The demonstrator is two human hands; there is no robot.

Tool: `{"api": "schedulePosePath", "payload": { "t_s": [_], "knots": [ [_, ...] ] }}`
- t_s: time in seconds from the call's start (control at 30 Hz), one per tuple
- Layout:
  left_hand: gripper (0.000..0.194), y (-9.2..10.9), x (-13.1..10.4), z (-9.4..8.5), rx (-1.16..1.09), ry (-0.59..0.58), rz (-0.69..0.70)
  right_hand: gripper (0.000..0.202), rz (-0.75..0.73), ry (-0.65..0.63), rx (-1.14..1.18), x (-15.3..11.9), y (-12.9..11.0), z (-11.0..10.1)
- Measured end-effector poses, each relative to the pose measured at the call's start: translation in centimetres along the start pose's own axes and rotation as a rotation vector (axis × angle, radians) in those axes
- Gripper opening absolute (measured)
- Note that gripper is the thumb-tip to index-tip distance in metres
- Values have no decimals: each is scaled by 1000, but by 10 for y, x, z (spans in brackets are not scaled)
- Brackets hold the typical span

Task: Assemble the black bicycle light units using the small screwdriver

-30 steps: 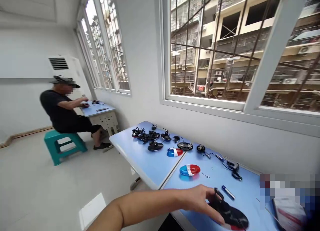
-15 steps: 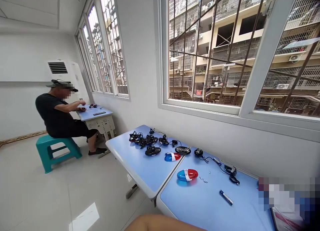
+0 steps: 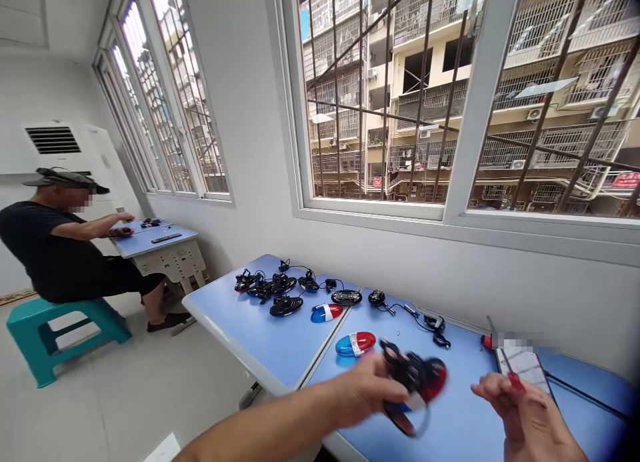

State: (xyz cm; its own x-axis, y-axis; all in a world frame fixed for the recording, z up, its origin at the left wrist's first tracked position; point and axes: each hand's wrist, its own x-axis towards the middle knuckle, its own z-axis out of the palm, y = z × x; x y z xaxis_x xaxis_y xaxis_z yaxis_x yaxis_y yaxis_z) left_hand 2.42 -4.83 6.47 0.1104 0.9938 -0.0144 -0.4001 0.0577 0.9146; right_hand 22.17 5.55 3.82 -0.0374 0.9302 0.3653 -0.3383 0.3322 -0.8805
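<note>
Above the near blue table, my left hand grips a black device with a red-and-blue cover and a cable, blurred by motion. To its right, my right hand is closed in a pinch around a screwdriver with a red part, its thin shaft pointing up. A blue, white and red oval cover lies just behind my left hand. Farther back are a second such cover, an opened black base and a round black part with wires.
Several black devices stand on the left table. A black clamp lies near the wall, and a phone-like object sits at right. A person works at a farther table, seated on a green stool.
The view has swung right. Both my hands have come into sight, the left with the black device and the right with the screwdriver.
</note>
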Motion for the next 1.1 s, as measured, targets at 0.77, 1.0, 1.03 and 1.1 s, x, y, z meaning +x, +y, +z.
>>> {"api": "schedulePosePath", "payload": {
  "t_s": [0.77,1.0,1.03,1.1],
  "knots": [
    [56,12,-91,-244,1436,844,-14,57,-9,-151,-813,32,65,-32],
    [47,34,-87,-194,1567,954,222,52,-44,-226,-1227,37,87,-42],
    [43,38,-79,-184,1613,886,224,51,-81,-223,-1272,38,86,-42],
    [42,47,-59,-168,1711,708,71,49,-149,-207,-1361,38,82,-43]
  ]
}}
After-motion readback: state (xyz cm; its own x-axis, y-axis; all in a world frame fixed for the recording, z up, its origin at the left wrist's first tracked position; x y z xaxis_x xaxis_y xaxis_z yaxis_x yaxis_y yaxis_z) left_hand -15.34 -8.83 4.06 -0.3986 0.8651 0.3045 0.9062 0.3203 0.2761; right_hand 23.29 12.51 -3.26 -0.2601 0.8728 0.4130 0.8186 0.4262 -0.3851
